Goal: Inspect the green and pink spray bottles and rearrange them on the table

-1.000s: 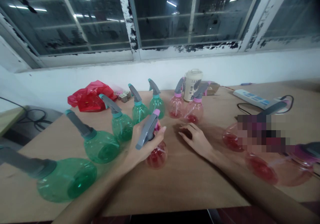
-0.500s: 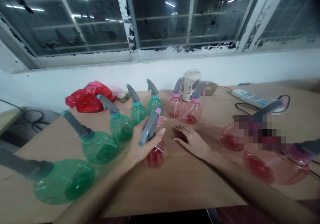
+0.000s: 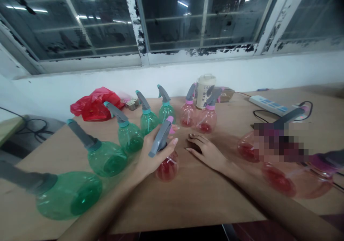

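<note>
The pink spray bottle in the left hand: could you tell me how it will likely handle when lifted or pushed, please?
The pink spray bottle has thin-looking translucent walls, so it is probably light and flexible. Its bulbous body under a grey trigger head suggests it could tip or roll.

Pixelation (image 3: 279, 142) seems to hide one pink spray bottle (image 3: 245, 148).
</note>
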`<state>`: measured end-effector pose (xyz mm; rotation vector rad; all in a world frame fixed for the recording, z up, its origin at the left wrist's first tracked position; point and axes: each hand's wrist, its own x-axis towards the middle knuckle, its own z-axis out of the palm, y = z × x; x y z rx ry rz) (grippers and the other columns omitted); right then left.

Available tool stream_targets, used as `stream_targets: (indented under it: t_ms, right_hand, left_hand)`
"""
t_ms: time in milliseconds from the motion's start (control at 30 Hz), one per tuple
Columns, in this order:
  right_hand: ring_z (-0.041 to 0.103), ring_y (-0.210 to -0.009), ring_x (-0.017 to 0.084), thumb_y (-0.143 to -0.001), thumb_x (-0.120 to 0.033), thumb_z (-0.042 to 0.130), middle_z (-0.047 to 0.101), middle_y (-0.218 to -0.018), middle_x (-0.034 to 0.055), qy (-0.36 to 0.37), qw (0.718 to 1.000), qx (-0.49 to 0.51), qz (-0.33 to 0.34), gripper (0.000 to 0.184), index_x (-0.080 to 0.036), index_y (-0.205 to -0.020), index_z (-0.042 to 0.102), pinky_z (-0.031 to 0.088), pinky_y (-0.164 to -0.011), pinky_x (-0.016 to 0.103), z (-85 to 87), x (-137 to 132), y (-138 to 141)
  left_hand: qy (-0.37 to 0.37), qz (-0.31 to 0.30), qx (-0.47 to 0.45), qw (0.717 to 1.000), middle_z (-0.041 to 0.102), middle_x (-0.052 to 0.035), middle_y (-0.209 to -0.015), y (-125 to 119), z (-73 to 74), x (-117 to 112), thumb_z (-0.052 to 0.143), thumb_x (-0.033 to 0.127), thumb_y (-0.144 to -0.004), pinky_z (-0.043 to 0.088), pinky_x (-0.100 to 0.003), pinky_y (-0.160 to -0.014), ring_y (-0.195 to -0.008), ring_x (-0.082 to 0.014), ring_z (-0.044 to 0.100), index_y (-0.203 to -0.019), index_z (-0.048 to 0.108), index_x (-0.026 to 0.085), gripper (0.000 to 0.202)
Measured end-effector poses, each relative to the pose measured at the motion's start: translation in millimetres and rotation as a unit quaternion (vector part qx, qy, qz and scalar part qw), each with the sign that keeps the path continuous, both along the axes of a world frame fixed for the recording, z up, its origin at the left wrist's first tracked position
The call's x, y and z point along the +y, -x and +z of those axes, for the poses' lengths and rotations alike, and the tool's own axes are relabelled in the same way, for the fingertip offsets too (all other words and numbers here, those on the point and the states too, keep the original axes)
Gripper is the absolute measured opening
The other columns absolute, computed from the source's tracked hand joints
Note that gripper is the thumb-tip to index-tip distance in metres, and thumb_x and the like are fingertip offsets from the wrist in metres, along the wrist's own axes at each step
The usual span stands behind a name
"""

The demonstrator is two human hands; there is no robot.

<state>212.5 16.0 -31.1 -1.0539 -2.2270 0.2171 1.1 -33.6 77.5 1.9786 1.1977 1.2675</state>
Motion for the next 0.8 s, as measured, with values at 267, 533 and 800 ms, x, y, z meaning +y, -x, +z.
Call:
stream_targets:
  t_ms: [267,533,800]
  right_hand:
    - [0.052,-0.118,0.025,-0.088,-0.039,0.050,0.060,-0.121,0.0139,0.000,1.000,0.001,-0.005,0.039,-0.016,-0.119,0.056,0.041,-0.101,0.047,0.1,-0.5,0.2]
    - [0.051,-0.119,0.025,-0.088,-0.039,0.050,0.058,-0.124,0.0124,0.005,1.000,0.003,-0.007,0.041,-0.019,-0.123,0.053,0.040,-0.102,0.049,-0.8,-0.7,0.4]
    - [0.051,-0.119,0.027,-0.086,-0.039,0.053,0.054,-0.127,0.0155,0.031,0.999,0.022,-0.023,0.052,-0.017,-0.131,0.040,0.042,-0.100,0.048,-0.7,-1.8,0.1]
  left_hand:
    - [0.000,0.007,0.013,1.000,0.061,0.0004,-0.074,-0.2,7.7,-1.8,0.058,0.029,-0.081,0.048,-0.028,-0.060,-0.063,-0.0155,0.059,-0.091,0.055,0.023,0.012]
    - [-0.008,0.006,0.018,1.000,0.061,0.0011,-0.071,-3.0,7.3,1.2,0.058,0.029,-0.081,0.047,-0.027,-0.061,-0.062,-0.0140,0.058,-0.086,0.058,0.022,0.010]
    - [-0.005,0.001,-0.014,1.000,0.064,-0.0052,-0.108,-0.6,-1.5,2.4,0.061,0.028,-0.080,0.049,-0.035,-0.086,-0.097,-0.0204,0.062,-0.110,0.057,0.025,0.030]
